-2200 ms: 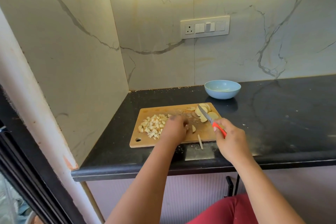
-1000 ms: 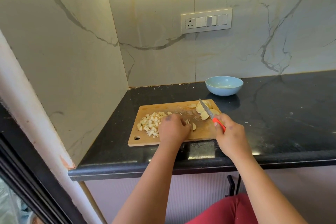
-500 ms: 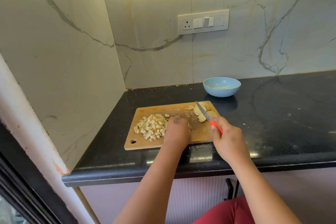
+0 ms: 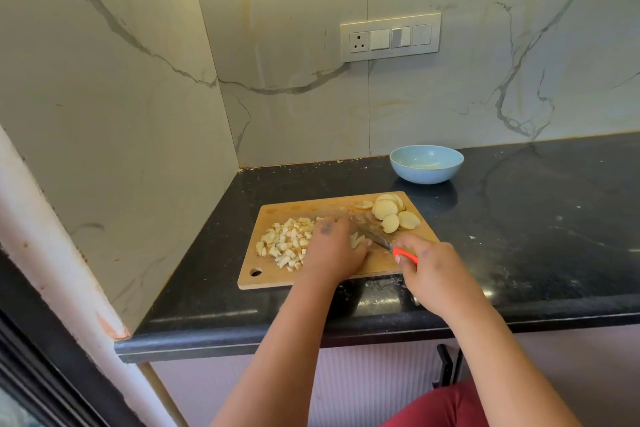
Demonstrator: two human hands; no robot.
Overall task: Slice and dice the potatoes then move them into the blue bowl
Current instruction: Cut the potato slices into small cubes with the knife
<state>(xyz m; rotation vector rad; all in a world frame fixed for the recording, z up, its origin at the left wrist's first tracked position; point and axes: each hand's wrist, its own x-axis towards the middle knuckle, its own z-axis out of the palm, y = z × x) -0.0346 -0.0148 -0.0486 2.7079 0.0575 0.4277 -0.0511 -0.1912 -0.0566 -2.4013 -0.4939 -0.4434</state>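
Where marble walls meet, black counter [image 4: 519, 236] — cutting board [image 4: 277, 279], blue bowl [image 4: 426, 165]

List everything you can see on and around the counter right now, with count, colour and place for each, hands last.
cutting board: one, light wood, near the counter's front edge
diced potato: one pile, pale yellow, left part of the board
potato slices: a small cluster, pale yellow, far right corner of the board
knife: one, steel blade with orange handle, blade over the board's middle
blue bowl: one, light blue, on the counter beyond the board, no potato visible inside
counter: one, black stone
switch panel: one, white, on the marble wall
left hand: on the board, holding down potato pieces beside the blade
right hand: grips the knife handle
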